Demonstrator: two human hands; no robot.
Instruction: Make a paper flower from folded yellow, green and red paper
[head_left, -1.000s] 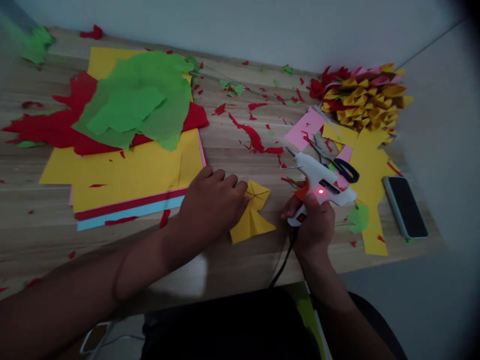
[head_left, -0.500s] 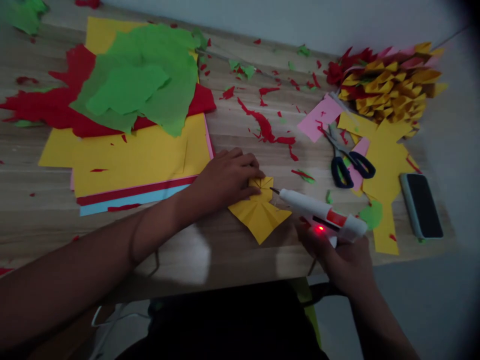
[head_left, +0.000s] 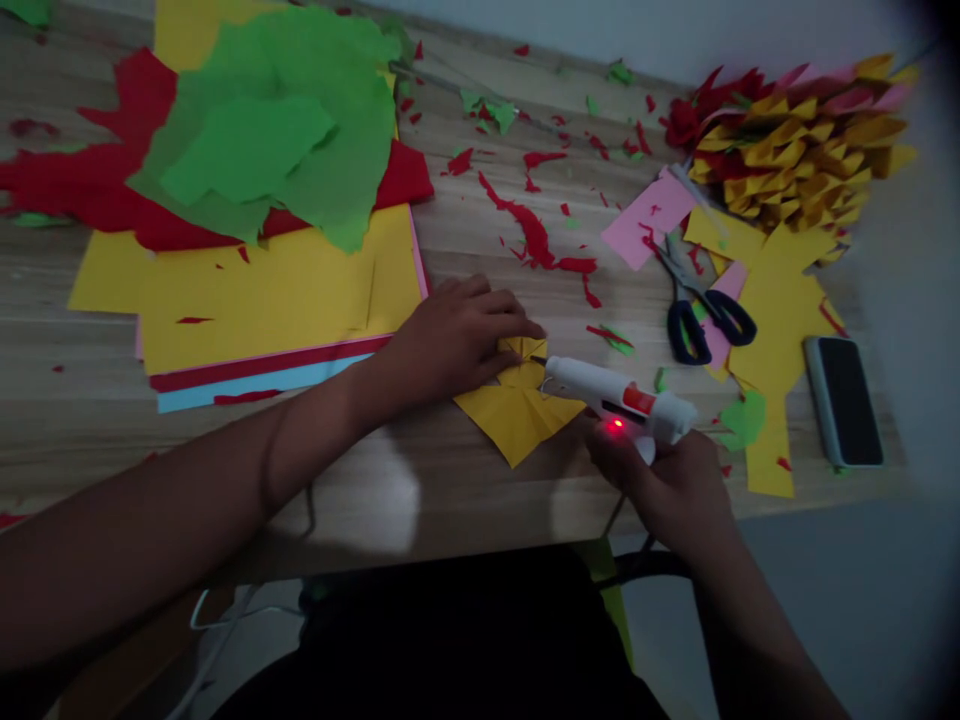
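My right hand (head_left: 679, 490) is wrapped round a white hot glue gun (head_left: 600, 385) with an orange-red patch and a glowing red light. The gun's dark nozzle tip meets the upper part of a folded yellow paper (head_left: 521, 425), which lies creased and fanned out near the table's front edge. From the left, my left hand (head_left: 469, 335) holds the upper end of this paper, thumb and fingers closed on it against the tabletop. Part of the paper is hidden beneath those fingers.
Stacked coloured sheets (head_left: 277, 290) with torn green tissue paper (head_left: 262, 130) lie at the left. Scissors (head_left: 697, 305), a phone (head_left: 845, 400) and yellow paper offcuts (head_left: 776, 330) are on the right, below a pile of folded paper pieces (head_left: 795, 160). Red scraps (head_left: 532, 235) litter the middle.
The glue gun has moved left, bringing its nozzle further over the folded yellow paper. My left hand keeps its hold, its fingers reaching slightly further across the paper's top. The camera view has shifted slightly.
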